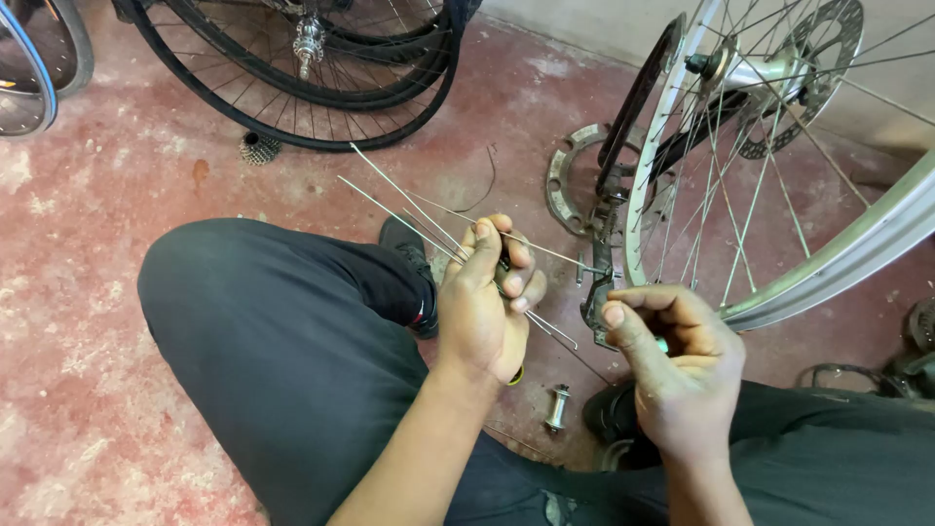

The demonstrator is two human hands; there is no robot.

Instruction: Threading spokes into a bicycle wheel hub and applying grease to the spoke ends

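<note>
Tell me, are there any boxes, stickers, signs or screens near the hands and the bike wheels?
None show: no box, sticker, sign or screen.
Left hand: grips a bundle of thin silver spokes.
Right hand: closed around something small, mostly hidden.
Spoked wheel: silver rim, bare metal, at the right.
Black tyres: at the top, no label showing.

Around the silver spoked wheel (779, 195) at the right: two hands, the left hand (484, 297) gripping about four loose spokes (409, 209), the right hand (677, 365) beside its rim. One hub (557, 407) lies below it, one cassette (259, 148) far left, two black-tyred wheels (321, 78) beyond.
</note>
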